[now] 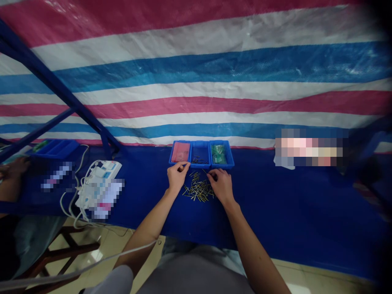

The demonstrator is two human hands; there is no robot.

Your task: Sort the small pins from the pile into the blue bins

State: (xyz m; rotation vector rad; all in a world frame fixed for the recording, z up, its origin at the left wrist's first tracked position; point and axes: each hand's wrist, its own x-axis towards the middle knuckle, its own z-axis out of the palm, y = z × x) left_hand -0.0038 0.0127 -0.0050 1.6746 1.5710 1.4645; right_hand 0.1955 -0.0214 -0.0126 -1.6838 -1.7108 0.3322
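- On the blue desk, between both hands and just on the wearer's side of the bins: a loose pile of slender metal rods, dark and brassy, with long axes crossing in many directions.
- Nearer to that pile, at its right edge: the right hand, with thumb and fingers pinched on what looks like a single thin rod.
- Long axis of that rod: slants away from the fingertips, forward and to the left, roughly towards the middle bin.
- Forward of the pile and to its left: the left hand, with fingertips drawn together close to the front of the left bin; too small to tell whether anything sits between them.
- Between the two sets of fingertips: a short gap, with a few stray rods lying below it, more nearly aligned than those in the pile.
- Directly forward of the pile: the middle bin, with a few dark rods lying inside.
- Flanking it closely: pink packets in the left bin, green-backed clear packets in the right bin.
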